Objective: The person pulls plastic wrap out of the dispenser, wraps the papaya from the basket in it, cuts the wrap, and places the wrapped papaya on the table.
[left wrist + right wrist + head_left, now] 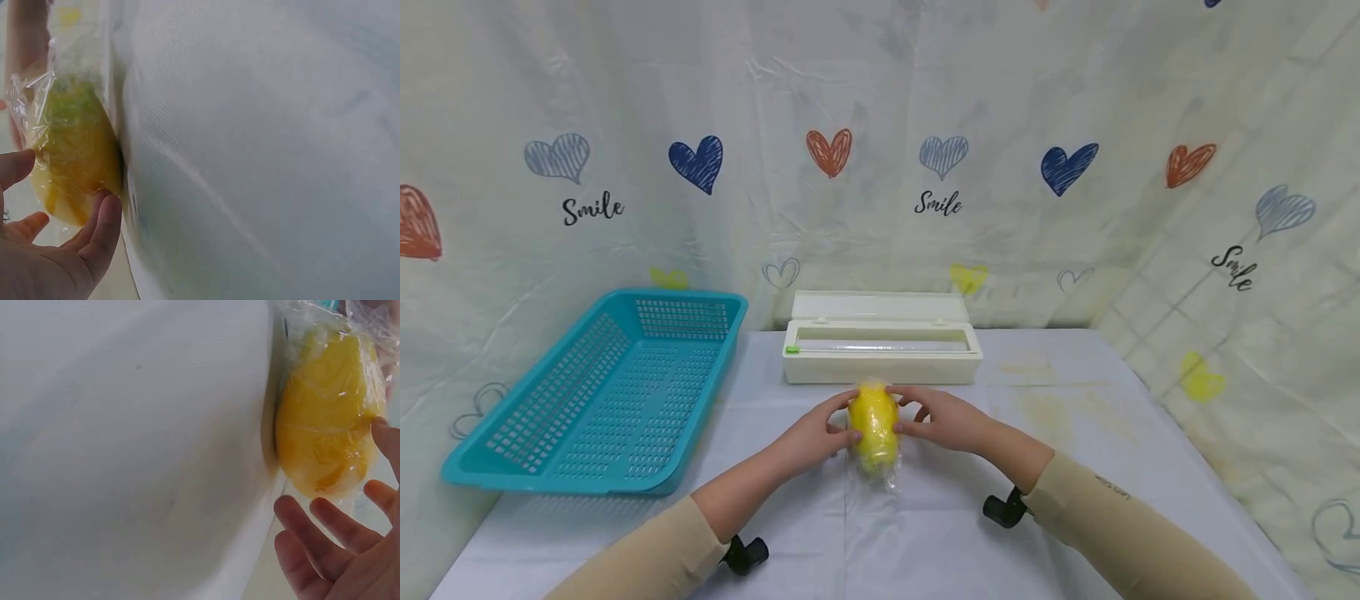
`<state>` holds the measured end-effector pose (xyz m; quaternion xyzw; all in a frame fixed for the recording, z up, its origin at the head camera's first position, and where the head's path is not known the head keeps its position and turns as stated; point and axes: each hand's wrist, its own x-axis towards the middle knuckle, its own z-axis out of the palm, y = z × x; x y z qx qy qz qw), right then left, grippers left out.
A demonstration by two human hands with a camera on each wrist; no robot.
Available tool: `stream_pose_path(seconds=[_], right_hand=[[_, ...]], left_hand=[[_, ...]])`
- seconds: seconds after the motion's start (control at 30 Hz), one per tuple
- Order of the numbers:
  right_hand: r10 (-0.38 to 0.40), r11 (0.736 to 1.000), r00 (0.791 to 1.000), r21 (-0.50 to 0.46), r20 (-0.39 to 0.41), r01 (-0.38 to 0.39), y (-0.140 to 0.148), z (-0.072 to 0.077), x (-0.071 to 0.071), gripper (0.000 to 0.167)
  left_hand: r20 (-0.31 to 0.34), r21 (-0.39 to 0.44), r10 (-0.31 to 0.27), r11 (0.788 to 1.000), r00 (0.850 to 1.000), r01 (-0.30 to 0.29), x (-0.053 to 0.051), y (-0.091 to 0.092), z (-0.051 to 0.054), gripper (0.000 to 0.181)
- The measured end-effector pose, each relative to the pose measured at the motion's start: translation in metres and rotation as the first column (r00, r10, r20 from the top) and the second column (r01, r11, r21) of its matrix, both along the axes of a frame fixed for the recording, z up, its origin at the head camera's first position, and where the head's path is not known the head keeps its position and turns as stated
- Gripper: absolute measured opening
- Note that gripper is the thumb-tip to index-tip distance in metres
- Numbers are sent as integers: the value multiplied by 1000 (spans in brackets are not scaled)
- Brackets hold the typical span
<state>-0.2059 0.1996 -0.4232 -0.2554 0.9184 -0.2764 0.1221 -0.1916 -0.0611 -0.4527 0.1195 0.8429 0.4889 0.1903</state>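
Observation:
A yellow fruit (873, 425), greenish at its near end, lies on the table in clear plastic film. Loose film sticks out at that end. My left hand (812, 435) holds its left side; in the left wrist view the thumb and fingertips (107, 215) touch the wrapped fruit (78, 147). From the right, my right hand (951, 419) holds it between thumb and index finger. In the right wrist view its thumb meets the film on the fruit (328, 419), while the lower fingers (306, 531) are spread below the rounded end.
Just behind the fruit stands a white cling film dispenser (883, 368), its lid raised and a film roll inside. A turquoise plastic basket (700, 433) sits at the left. White cloth (925, 542) covers the table, and a heart-printed curtain (880, 242) hangs behind.

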Motion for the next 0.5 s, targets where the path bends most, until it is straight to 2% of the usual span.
stream_pose_path(seconds=[0.17,0.3,0.4,0.5], right_hand=[[-20,1000,995,17,-94,21,-8,7,-2,60],[38,997,988,69,-147,-28,-18,9,-5,58],[75,994,984,97,-159,-60,-21,7,-6,58],[71,993,986,99,-149,-57,-20,6,-6,58]], left_hand=[[-17,-43,3,999,1000,-4,10,-7,5,69],[-31,-82,-2,997,1000,-1,24,-10,11,66],[-64,-149,-10,989,998,0,38,-10,13,68],[-116,-258,-25,966,993,-6,52,-10,15,70]])
